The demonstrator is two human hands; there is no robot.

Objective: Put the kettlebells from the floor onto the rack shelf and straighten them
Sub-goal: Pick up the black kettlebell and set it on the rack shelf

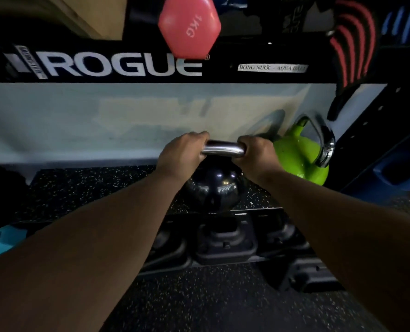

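Speckled black rubber covers the rack shelf (91, 188), which runs along a pale wall under a black beam lettered ROGUE (117, 67), with a pink 1KG dumbbell (189, 26) poking out above it. I see my left hand (182, 153) and right hand (256, 153) each wrapped tight around an end of the chrome handle of the black kettlebell (213, 188), whose body sits at the shelf's front edge. Just to its right a green kettlebell (297, 159) stands on the same shelf, apart from the black one.
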